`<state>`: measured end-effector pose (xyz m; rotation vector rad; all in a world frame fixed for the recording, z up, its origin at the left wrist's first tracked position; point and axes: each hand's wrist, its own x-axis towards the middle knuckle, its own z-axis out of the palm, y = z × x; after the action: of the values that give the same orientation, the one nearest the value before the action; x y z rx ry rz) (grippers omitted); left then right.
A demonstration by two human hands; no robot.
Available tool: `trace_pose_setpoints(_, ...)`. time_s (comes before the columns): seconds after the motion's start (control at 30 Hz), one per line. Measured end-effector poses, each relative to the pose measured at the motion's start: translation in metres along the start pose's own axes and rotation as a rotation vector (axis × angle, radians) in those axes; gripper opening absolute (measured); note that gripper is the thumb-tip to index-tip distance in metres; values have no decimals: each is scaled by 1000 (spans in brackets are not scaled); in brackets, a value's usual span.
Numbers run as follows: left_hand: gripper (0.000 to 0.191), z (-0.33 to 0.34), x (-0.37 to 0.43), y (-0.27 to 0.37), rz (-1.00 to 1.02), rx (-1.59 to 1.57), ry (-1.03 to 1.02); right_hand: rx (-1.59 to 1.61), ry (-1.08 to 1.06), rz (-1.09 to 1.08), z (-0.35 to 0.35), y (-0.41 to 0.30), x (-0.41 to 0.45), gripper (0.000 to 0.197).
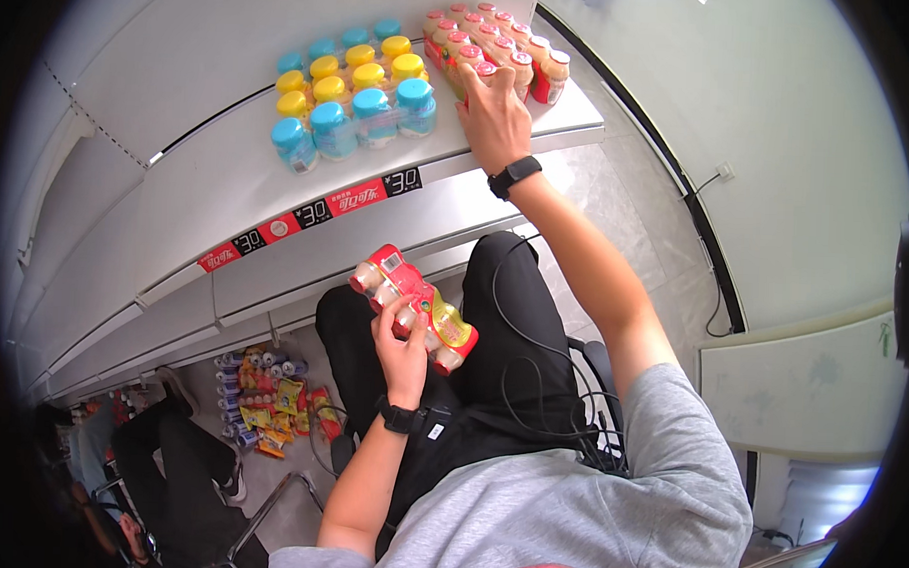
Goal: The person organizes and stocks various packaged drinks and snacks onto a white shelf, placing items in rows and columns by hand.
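My left hand (pixel 403 353) grips a shrink-wrapped pack of small drink bottles (pixel 424 305) with red caps, tilted above my lap. At the shelf, my right hand (pixel 498 120) rests its fingertips on the front caps of a block of red-capped drink bottles (pixel 489 37); whether it grips one of them cannot be told. The block stands near the right end of the white shelf (pixel 226 171). Left of it on the same shelf are wrapped packs of bottles with blue caps (pixel 329 118) and yellow caps (pixel 330 90).
Price strips (pixel 314 213) line the shelf's front edge. Lower shelves (pixel 259 277) run beneath. Snack bags (pixel 289 396) and cans (pixel 229 400) lie on the floor at left, near another seated person's legs (pixel 171 454). Black cables (pixel 510 316) hang over my lap.
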<state>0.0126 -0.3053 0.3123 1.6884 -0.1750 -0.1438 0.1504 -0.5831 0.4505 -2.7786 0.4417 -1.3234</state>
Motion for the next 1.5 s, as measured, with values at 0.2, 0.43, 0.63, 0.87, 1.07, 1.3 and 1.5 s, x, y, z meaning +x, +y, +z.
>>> trace_pose_setpoints(0.2,29,2,0,0,17,1,-5,-240,61,47,19,3,19,43)
trace_pose_setpoints(0.43,26,3,-1,-1,10,-28,-8,-276,49,16,11,-1,34,37)
trace_pose_setpoints(0.63,27,3,-2,0,25,12,-20,-3,2,85,-4,7,37,44)
trace_pose_setpoints(0.87,27,7,-4,1,13,23,-33,122,-126,147,-11,22,38,53)
trace_pose_setpoints(1.07,27,3,-3,-4,-7,28,-19,144,-364,221,-50,16,25,51)
trace_pose_setpoints(1.3,27,5,-4,1,-4,40,-33,194,-451,26,-69,31,31,47)
trace_pose_setpoints(1.5,28,7,-6,-2,19,42,-48,100,-849,-24,-39,15,85,47)
